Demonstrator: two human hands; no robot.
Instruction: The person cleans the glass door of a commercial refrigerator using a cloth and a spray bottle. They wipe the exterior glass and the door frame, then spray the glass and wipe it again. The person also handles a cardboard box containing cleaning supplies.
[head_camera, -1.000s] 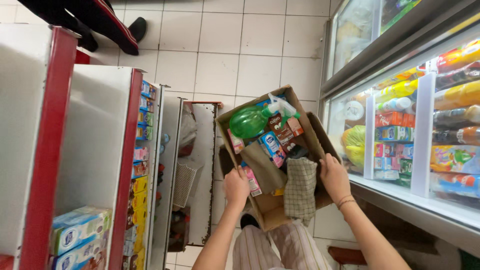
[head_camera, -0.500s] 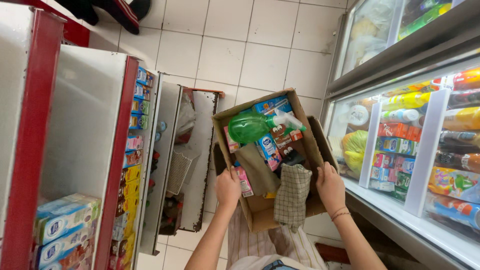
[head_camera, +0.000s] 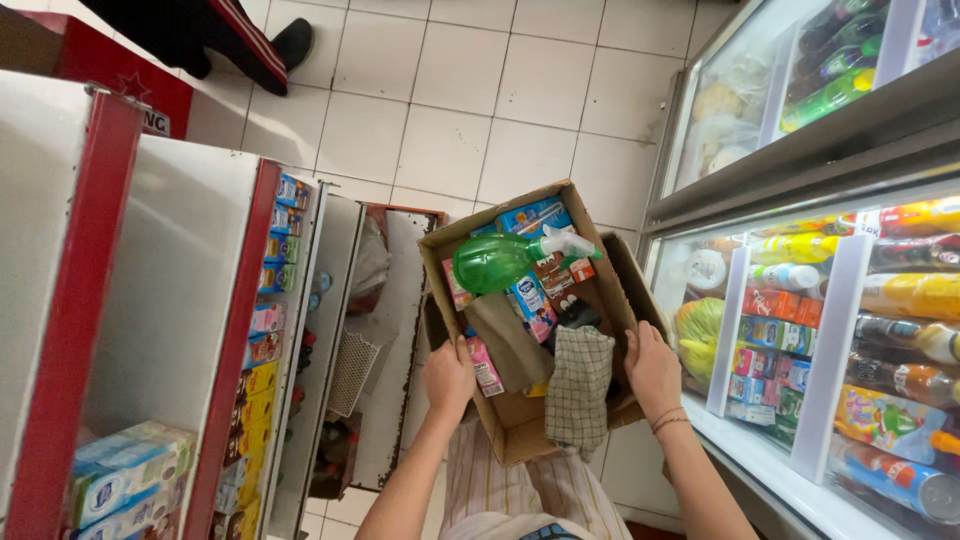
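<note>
Cardboard box held by both hands' fingers, between shelves and cooler.

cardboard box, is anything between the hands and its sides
No. The left hand and right hand grip the cardboard box walls directly; the checked cloth drapes over the near rim between them.

A shop aisle: stocked shelves left of the fingers, glass-fronted drinks cooler right, white tiled floor beyond.

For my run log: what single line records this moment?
left hand: grips cardboard box | right hand: grips box | inside: green spray bottle, checked cloth
</note>
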